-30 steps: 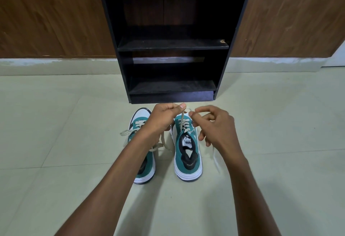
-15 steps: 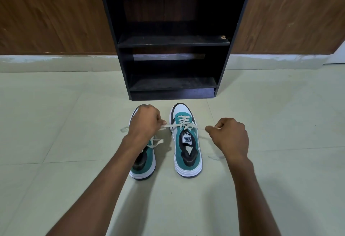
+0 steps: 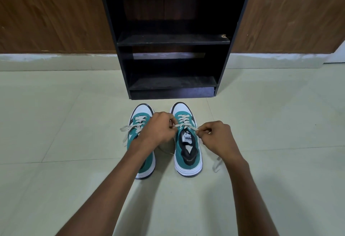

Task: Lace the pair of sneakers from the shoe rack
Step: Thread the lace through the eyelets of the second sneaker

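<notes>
Pinching the cream lace (image 3: 186, 126) of the right teal sneaker (image 3: 187, 142), both hands' fingers are curling tight: left hand (image 3: 158, 129), right hand (image 3: 217, 136); pair sitting on tiled floor (image 3: 56, 123) near the black shoe rack (image 3: 173, 39).

Wood-panel wall (image 3: 56, 11), pale tiled floor (image 3: 56, 179).

The pale tiled floor (image 3: 56, 123) lies wide and bare to the left and right of the two teal and white sneakers (image 3: 187, 142). A narrow strip of floor runs between them. Just past the toes stands the tall black wooden shoe rack (image 3: 171, 39), blocking the way forward. Loose cream lace ends (image 3: 127, 129) trail on the floor beside each shoe.
</notes>
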